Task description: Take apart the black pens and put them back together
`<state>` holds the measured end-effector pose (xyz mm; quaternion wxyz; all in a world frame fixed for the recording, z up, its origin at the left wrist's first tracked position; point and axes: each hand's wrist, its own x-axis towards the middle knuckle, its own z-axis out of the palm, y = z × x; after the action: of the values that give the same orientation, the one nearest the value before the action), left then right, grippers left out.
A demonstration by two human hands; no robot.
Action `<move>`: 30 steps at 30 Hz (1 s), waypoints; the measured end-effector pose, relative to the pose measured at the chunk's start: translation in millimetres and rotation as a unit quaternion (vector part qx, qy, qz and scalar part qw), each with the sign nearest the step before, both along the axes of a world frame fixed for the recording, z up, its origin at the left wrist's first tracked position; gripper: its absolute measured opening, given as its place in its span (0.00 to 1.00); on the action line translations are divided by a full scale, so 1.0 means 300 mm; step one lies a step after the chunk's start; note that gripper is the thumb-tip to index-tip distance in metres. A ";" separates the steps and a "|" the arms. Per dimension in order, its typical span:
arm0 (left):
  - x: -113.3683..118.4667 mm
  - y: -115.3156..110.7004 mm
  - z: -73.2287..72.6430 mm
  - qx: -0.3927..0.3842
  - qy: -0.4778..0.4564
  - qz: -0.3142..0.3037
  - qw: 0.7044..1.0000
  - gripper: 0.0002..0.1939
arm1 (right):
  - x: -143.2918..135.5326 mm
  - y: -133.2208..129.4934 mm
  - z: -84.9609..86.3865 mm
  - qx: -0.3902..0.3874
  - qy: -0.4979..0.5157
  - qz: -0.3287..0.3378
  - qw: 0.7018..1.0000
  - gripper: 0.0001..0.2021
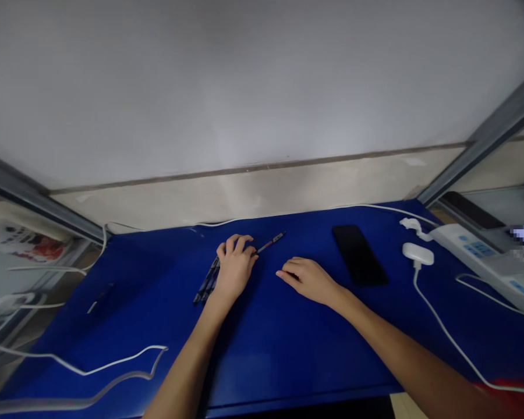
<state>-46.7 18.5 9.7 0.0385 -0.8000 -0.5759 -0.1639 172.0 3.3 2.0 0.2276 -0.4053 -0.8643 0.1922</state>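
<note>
My left hand is in the middle of the blue table, its fingers bent. Thumb and index finger meet at the near end of a thin pen, which points away to the right. Partly under the same hand lie several dark pens side by side; the palm hides their far ends. To the right, my right hand is loosely closed just above the table, thumb against the curled fingers, and nothing shows in it. A black phone lies flat beyond it on the right.
One more dark pen lies at the left. White cables cross the left side and run along the back wall. At the right are a white charger with its cord and a white power strip. Metal posts flank the table.
</note>
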 end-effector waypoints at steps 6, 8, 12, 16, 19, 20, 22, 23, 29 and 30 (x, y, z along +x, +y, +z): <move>0.031 -0.034 0.014 0.006 -0.023 -0.033 0.999 0.12 | 0.030 0.028 0.003 0.081 0.040 -0.120 0.989 0.15; 0.034 -0.039 0.022 0.006 -0.050 -0.034 0.998 0.12 | 0.048 0.042 -0.001 0.083 0.012 -0.136 0.987 0.20; 0.027 -0.040 0.035 0.014 -0.085 -0.040 0.995 0.12 | 0.067 0.063 -0.014 0.048 0.011 -0.090 0.995 0.13; 0.022 -0.041 0.038 0.015 -0.047 -0.099 0.994 0.13 | 0.059 0.062 -0.007 0.031 0.038 -0.056 0.997 0.12; 0.031 -0.051 0.038 0.001 -0.017 -0.151 0.988 0.15 | 0.049 0.055 0.001 0.013 0.049 -0.051 0.997 0.14; 0.036 -0.055 0.039 -0.001 -0.016 -0.158 0.987 0.15 | 0.046 0.053 0.001 0.006 0.053 -0.051 0.997 0.14; 0.047 -0.062 0.038 -0.004 -0.024 -0.164 0.986 0.15 | 0.044 0.053 -0.002 -0.001 0.063 -0.061 0.996 0.13; 0.052 -0.065 0.036 -0.007 -0.025 -0.166 0.986 0.15 | 0.043 0.053 -0.004 -0.004 0.072 -0.070 0.995 0.13; 0.073 -0.068 0.005 -0.008 0.028 -0.149 0.988 0.16 | 0.051 0.054 0.007 -0.080 0.104 -0.086 0.988 0.14; 0.075 -0.069 0.002 -0.003 0.035 -0.143 0.989 0.15 | 0.053 0.053 0.013 -0.094 0.098 -0.069 0.988 0.13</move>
<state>-24.2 -2.2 10.3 0.0324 -0.8795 -0.4543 -0.1378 188.0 19.3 5.9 0.2849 -0.4625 -0.7858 0.2956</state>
